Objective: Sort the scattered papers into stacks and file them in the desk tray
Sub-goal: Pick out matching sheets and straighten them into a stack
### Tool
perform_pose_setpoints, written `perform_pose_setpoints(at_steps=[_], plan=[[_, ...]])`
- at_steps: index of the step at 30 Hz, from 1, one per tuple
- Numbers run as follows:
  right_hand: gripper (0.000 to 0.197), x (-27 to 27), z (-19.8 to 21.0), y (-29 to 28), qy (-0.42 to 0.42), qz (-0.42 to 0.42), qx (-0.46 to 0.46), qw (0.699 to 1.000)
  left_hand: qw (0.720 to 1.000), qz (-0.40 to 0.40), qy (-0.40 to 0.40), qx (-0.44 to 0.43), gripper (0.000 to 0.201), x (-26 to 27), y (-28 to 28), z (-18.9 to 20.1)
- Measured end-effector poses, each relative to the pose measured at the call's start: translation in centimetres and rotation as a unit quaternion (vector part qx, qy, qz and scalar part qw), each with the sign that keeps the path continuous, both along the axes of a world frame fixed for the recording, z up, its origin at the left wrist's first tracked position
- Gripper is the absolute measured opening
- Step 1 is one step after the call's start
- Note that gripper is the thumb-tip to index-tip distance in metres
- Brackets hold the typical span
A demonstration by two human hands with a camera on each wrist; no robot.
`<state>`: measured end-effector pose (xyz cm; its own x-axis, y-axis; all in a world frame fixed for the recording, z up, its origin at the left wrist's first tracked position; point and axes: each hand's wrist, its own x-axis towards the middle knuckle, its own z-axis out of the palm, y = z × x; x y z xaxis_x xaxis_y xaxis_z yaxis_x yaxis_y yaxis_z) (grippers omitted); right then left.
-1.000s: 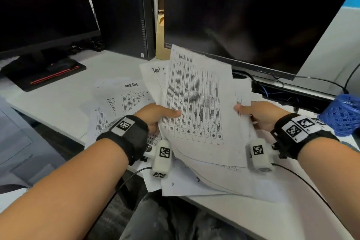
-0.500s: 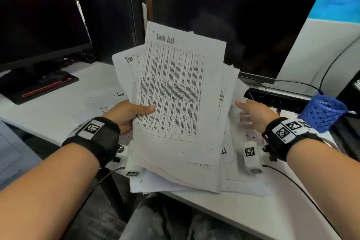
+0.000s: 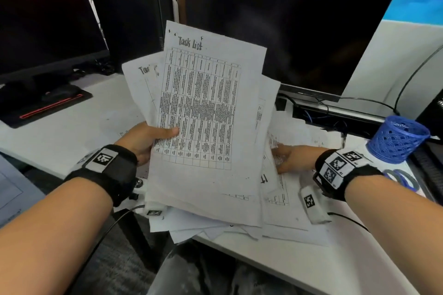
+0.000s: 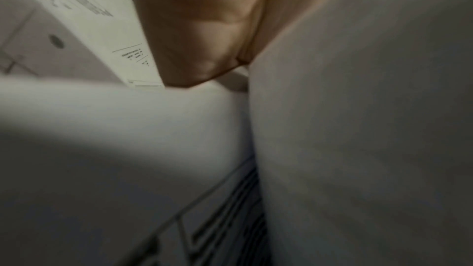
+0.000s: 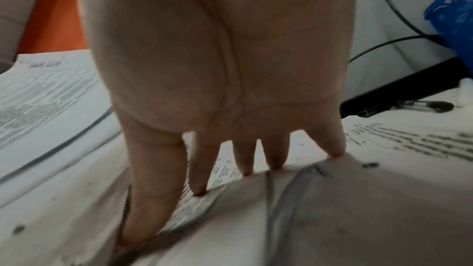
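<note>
A thick, uneven bundle of printed "Task List" papers stands tilted up over the desk's near edge. My left hand grips its left side, thumb on the front sheet; in the left wrist view the palm lies against the paper. My right hand is low beside the bundle's right edge, fingers straight, reaching under it. In the right wrist view its fingertips slide beneath lifted sheets, above more loose papers. Loose sheets lie on the desk under the bundle. No desk tray is in view.
A large dark monitor stands right behind the papers, a second monitor and a black computer case at the left. A blue mesh pen cup and cables sit at the right. A pen lies near it.
The bundle has been lifted and tilted more upright by my left hand. My right hand has let go of its right edge, dropped lower and slid toward the sheets underneath.
</note>
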<state>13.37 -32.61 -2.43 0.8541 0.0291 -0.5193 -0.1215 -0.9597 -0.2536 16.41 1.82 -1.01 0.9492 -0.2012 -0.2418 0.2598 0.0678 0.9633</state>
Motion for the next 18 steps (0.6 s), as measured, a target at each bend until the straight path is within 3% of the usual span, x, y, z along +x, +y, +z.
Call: perform_pose_setpoints(at_steps=[8,11,12,16,18], plan=[[0.063,0.7,0.1,-0.1,0.028,0.030,-0.063,0.997,0.990,0.116,-0.076,0.010,0.048,1.2,3.9,3.4],[0.058,0.5,0.4,0.3,0.019,0.017,-0.066,0.997,0.980,0.162,-0.115,0.005,0.014,1.6,5.2,6.3],[0.062,0.3,0.7,0.6,0.018,0.002,-0.057,0.998,0.977,0.173,-0.128,0.011,0.013,1.8,5.7,7.4],[0.087,-0.4,2.0,1.9,-0.024,-0.092,0.037,0.995,0.972,0.167,-0.162,-0.027,0.042,1.4,6.5,10.9],[0.079,-0.7,2.9,2.4,-0.081,-0.077,0.127,0.986,0.975,0.145,-0.162,-0.052,0.041,0.8,5.7,12.0]])
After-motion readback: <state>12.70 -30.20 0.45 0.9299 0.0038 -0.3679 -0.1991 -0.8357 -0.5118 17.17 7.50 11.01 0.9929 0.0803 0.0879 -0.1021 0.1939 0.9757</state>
